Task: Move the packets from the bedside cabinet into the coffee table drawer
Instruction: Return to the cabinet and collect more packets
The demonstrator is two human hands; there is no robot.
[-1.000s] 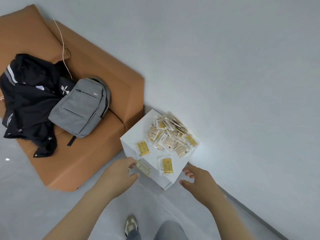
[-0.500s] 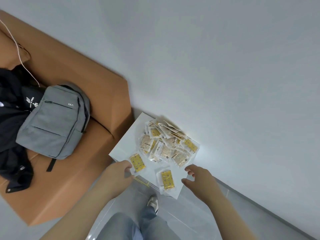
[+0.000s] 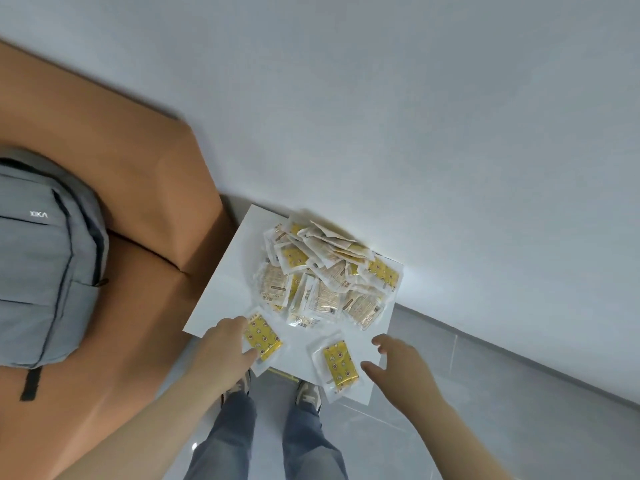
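Left hand [image 3: 221, 348] now forward onto a yellow packet [image 3: 265, 337], perhaps in contact.

left hand [image 3: 221, 346] and right hand [image 3: 401, 363] reach forward, relaxed.

Soft, even, fairly bright light fills the scene, with a cool cast on the wall [image 3: 415, 98] and a paler glow where it meets the bedside cabinet [image 3: 225, 289]. Shadows are faint: a dim strip lies between cabinet and sofa [image 3: 138, 174]. The glossy floor [image 3: 502, 386] carries a small glint. Slight motion blur softens the sofa's edge, the left hand [image 3: 221, 348] and the right hand [image 3: 401, 362]. Straight lines bow toward the edges of the view.
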